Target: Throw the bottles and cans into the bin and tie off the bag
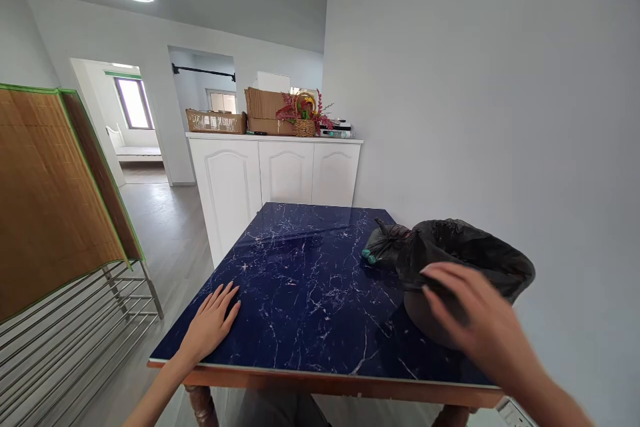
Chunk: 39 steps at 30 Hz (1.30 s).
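My left hand lies flat on the dark blue marble-patterned table, near its left front edge, with fingers stretched out and nothing in them. In front of a grey bin lined with a black plastic bag, my right hand is raised, slightly blurred, its fingers extended and apart. It covers part of the bin's side and rim; whether it touches the bag I cannot tell. Against the bin's left side rests a tied black plastic bag with something teal showing at its lower end.
A white wall runs along the table's right side. Behind the table stands a white cabinet with cardboard boxes and a flower basket on top. At left, a metal rack carries a woven mat.
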Motion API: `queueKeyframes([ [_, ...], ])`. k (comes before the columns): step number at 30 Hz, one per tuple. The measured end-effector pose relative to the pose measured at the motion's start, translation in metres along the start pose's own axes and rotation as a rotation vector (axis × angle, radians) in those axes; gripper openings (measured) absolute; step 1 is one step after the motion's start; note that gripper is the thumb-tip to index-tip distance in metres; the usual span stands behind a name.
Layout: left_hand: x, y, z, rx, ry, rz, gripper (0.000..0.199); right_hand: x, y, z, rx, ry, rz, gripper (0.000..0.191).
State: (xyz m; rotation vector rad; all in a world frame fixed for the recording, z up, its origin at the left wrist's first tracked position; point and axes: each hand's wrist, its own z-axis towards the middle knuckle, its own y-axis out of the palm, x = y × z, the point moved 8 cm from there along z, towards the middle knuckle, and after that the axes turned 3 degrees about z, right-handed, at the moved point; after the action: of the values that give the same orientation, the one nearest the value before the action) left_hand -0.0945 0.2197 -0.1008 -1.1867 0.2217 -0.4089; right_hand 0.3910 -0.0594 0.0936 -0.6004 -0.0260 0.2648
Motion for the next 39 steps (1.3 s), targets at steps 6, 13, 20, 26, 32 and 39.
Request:
queueKeyframes([
  [6, -0.002, -0.001, -0.002, -0.001, 0.009, -0.005, 0.06, 0.002, 0.181, -0.03, -0.264, 0.253, 0.049, 0.047],
  [13, 0.0, -0.003, -0.004, -0.008, 0.003, -0.01, 0.061, 0.085, 0.277, -0.027, -0.228, 0.496, -0.132, 0.066],
  [20, -0.002, -0.001, -0.004, 0.047, -0.003, -0.021, 0.057, 0.098, 0.292, -0.027, -0.245, 0.445, -0.216, 0.055],
  [26, 0.001, -0.003, -0.005, 0.03, -0.007, -0.018, 0.058, 0.088, 0.294, -0.036, -0.245, 0.368, -0.204, 0.048],
  [32, 0.004, -0.004, -0.009, 0.04, -0.02, -0.044, 0.057, 0.066, 0.292, -0.029, -0.244, 0.204, -0.096, 0.045],
  [39, 0.006, -0.007, -0.01, 0.041, -0.025, -0.053, 0.054, -0.004, 0.292, -0.017, -0.255, 0.004, 0.132, 0.042],
])
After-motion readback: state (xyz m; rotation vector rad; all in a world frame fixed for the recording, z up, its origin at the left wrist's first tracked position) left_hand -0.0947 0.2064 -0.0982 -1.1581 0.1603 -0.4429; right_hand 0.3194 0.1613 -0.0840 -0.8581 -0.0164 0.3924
